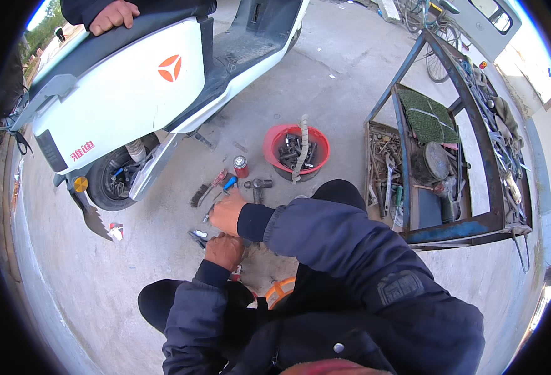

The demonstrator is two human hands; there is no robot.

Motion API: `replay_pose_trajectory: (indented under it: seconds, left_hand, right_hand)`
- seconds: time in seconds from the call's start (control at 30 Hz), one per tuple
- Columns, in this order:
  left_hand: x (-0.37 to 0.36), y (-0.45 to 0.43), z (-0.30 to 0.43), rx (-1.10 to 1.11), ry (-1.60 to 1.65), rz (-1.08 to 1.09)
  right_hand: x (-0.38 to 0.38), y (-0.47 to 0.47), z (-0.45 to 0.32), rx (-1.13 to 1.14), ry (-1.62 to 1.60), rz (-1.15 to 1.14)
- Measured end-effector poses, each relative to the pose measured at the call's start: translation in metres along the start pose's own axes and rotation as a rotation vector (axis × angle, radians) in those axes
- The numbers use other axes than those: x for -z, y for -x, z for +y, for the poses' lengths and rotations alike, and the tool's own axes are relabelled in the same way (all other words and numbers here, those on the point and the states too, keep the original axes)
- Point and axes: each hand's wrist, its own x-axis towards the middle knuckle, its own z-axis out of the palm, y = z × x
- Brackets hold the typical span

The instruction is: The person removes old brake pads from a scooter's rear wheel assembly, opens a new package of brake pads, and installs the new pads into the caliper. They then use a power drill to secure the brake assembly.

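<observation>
My right hand (228, 214) is curled just above my left hand (225, 251), close to the concrete floor. A short metal tool end (206, 217) shows beside the right hand's fingers; whether it is gripped I cannot tell. My left hand is also curled, its fingers hidden under its back. By its knuckles lies a dark-handled tool (197, 238), partly covered. Beyond the right hand are a blue-handled screwdriver (230, 182), a wire brush (202, 193), a ball-peen hammer (258, 186) and a red spray can (241, 167).
A white electric scooter (120, 93) stands at upper left, with another person's hand (114, 17) on its seat. A red bowl (322, 166) with a wrapped handle holds several sockets. Right of it is a metal tool cart (484, 178). An orange ring-shaped rim (279, 289) shows between my legs.
</observation>
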Motion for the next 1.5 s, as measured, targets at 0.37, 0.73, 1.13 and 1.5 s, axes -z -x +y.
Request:
replay_pose_trajectory:
  seconds: [0.37,0.73,1.13,1.5]
  left_hand:
    - [-0.005,-0.015,0.0,-0.038,0.087,-0.162]
    - [-0.036,-0.014,-0.019,-0.378,0.022,0.336]
    - [0.023,-0.004,-0.003,-0.13,0.098,0.168]
    - [0.108,0.012,-0.027,-0.216,2.557,0.541]
  right_hand:
    - [0.049,-0.003,-0.012,0.057,-0.288,0.262]
    - [0.054,-0.022,-0.02,0.227,-0.425,0.869]
    - [0.085,-0.011,0.055,-0.217,-0.984,1.541]
    - [0.041,-0.02,0.033,-0.013,-1.913,0.899]
